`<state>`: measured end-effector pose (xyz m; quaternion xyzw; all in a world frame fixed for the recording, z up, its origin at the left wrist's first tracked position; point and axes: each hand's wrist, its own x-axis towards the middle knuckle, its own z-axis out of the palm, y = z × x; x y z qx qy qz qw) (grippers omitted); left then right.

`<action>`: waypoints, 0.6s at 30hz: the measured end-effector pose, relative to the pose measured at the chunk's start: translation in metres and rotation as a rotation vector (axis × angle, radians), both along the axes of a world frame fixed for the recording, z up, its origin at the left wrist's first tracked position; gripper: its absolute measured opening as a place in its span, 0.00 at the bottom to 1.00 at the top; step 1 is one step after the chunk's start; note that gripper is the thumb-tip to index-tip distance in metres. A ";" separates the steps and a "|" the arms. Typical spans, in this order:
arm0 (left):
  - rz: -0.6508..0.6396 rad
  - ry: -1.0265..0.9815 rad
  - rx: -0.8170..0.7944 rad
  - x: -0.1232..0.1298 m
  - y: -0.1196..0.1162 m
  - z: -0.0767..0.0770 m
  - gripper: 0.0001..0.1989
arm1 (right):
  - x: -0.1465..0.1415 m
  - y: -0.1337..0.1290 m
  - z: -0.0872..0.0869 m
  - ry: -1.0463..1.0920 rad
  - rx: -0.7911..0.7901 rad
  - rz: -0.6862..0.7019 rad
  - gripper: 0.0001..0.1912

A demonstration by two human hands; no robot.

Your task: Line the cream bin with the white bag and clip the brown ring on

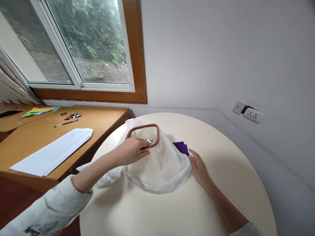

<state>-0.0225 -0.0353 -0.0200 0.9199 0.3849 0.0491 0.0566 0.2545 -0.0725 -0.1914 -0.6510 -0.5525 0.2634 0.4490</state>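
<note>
A frame-like brown rim (158,135) with rounded corners tops a bin draped in a thin white plastic bag (157,170). Crumpled white scraps (150,141) show inside the opening. My left hand (134,150) is closed on the rim's near left side, fingers over it and thumb below. The bag spreads around the bin onto the table, with another bunched part at the left under my forearm. My right hand (199,167) is at the bag's right edge, fingers apart, fingertips at the corner of a purple piece (181,147), cloth or paper, lying partly behind the bag.
The round cream table (221,196) stands against the white wall. To its left is a wooden desk (105,114) with white papers (54,150), a pen (66,123), keys (73,116) and coloured sheets (41,110). A wall socket (254,114) is at the right.
</note>
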 end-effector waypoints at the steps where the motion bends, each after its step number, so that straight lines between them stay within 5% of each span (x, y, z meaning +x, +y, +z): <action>1: 0.023 0.002 0.011 0.002 0.003 -0.001 0.11 | 0.000 0.000 0.000 0.001 -0.001 -0.009 0.26; 11: 0.291 0.045 0.063 0.030 0.054 -0.013 0.09 | 0.000 0.001 0.001 0.006 -0.018 -0.016 0.26; 18: 0.256 -0.119 0.075 0.044 0.069 -0.002 0.15 | 0.001 0.001 0.000 0.018 -0.003 -0.022 0.25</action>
